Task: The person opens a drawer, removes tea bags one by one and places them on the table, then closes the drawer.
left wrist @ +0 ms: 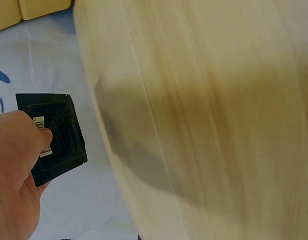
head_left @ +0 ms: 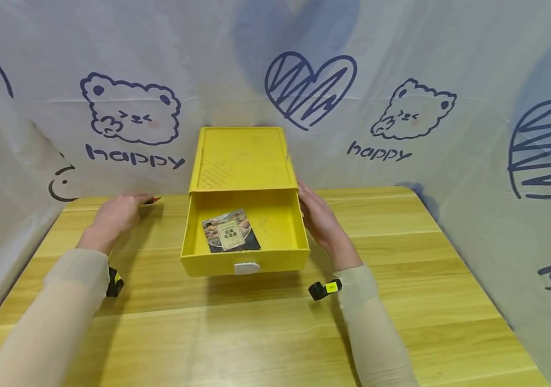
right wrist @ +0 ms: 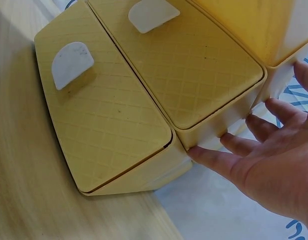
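Note:
A yellow drawer cabinet [head_left: 241, 158] stands at the back of the table with its top drawer [head_left: 277, 226] pulled out. Inside that drawer lies a tea sachet [head_left: 231, 231] with a printed picture and Chinese lettering. Left of the cabinet, my left hand [head_left: 115, 217] pinches a flat dark sachet [left wrist: 61, 132] with a barcode on its back. Only a sliver of that sachet shows in the head view. My right hand [head_left: 321, 220] has its fingertips against the cabinet's right side, fingers extended, as the right wrist view [right wrist: 273, 155] confirms.
Two lower drawers, with white handles [right wrist: 73, 65], are closed. The wooden table [head_left: 256, 333] reaches back to a white cloth [head_left: 227, 64] printed with bears and hearts. Each wrist bears a small black device [head_left: 323, 289].

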Demonstrator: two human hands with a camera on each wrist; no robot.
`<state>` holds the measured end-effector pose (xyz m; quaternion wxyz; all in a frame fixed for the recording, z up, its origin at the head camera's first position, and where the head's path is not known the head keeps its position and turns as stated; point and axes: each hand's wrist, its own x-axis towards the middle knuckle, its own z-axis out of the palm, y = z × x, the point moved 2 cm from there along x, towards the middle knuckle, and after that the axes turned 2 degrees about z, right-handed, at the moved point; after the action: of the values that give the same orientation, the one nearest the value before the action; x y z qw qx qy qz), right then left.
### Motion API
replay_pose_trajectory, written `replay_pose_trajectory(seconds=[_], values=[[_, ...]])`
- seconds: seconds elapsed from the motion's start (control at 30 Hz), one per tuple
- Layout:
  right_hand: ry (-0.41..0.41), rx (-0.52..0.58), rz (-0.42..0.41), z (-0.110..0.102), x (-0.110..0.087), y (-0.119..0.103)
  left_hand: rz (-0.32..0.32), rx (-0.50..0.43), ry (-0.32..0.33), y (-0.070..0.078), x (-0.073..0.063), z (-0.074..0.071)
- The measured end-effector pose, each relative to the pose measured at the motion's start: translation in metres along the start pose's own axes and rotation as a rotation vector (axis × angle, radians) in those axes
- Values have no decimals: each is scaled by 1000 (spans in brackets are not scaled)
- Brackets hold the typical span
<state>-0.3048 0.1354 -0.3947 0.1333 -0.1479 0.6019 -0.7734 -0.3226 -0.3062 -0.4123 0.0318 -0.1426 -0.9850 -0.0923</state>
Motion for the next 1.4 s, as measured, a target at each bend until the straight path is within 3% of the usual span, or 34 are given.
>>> replay_pose_trajectory(seconds=[0.3,0.77,1.1,1.4], values=[[-6,-17,-1,1,-1,-1,-35,21,-131,-8,2,9],[1,-19,8,1,-1,-1,-130,-49,-340,-14,7,24],[3,-45,3,0,-1,0,-169,-97,-358,-13,11,26],[-4,-35,0,0,-1,-1,-139,-87,-309,-14,11,31]])
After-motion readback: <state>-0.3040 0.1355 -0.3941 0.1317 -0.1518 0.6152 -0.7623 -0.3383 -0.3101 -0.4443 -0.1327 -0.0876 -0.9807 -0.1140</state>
